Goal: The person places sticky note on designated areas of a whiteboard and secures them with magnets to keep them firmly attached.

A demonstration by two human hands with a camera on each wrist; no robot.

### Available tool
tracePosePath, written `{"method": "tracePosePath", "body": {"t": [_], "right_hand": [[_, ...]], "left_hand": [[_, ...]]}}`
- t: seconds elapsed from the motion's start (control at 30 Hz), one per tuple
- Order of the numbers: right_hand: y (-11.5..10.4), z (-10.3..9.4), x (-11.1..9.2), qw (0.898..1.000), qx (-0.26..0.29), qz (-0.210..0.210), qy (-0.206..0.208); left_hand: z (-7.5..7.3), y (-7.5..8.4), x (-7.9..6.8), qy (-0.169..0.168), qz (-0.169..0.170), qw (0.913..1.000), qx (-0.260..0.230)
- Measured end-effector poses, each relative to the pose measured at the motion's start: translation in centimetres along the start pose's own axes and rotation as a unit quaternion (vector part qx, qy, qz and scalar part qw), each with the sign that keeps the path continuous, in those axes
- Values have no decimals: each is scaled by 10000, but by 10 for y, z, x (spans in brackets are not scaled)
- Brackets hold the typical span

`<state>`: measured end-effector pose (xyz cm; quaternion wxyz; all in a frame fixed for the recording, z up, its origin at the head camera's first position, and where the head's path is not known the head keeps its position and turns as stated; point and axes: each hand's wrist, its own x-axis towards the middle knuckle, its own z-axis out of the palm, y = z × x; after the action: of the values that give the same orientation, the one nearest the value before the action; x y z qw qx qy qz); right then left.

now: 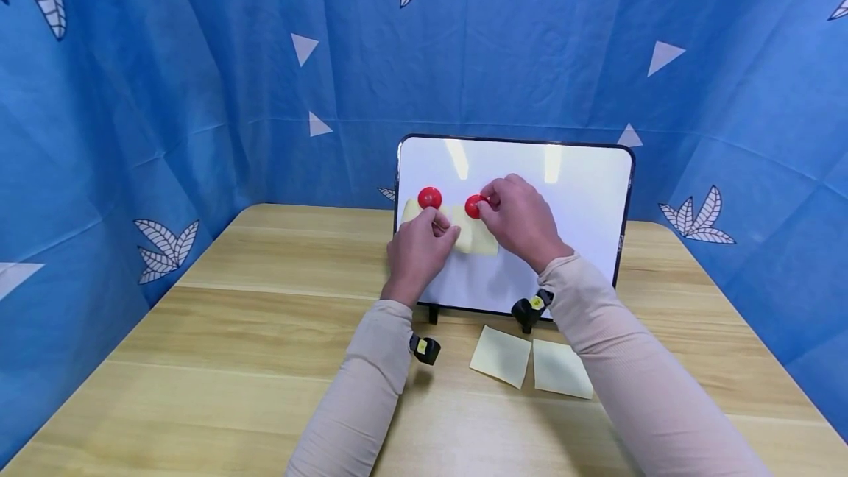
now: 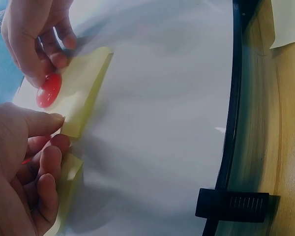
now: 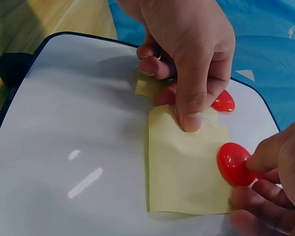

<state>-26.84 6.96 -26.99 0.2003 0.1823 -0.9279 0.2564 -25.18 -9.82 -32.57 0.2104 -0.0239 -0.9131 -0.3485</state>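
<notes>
A small whiteboard stands upright on the table, with two yellow sticky notes on its left half. My right hand pinches a round red magnet against the upper edge of the right-hand sticky note. With thumb and fingertips, my left hand pinches the left edge of that same note. Another red magnet sits at the top of the left-hand sticky note, which my left hand partly covers in the head view.
Two more pale sticky notes, a left one and a right one, lie on the wooden table before the board. Black feet support the board's lower edge. A blue patterned curtain hangs behind.
</notes>
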Motion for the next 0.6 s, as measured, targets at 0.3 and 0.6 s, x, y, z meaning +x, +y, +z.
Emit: {"method": "tracePosePath", "body": {"t": [0.3, 0.6], "right_hand": [[3, 0, -8, 9997, 160, 22, 190], [10, -2, -19, 9989, 276, -78, 364]], "left_hand": [[1, -1, -2, -27, -18, 10000, 89], [-3, -4, -4, -34, 78, 10000, -25]]}}
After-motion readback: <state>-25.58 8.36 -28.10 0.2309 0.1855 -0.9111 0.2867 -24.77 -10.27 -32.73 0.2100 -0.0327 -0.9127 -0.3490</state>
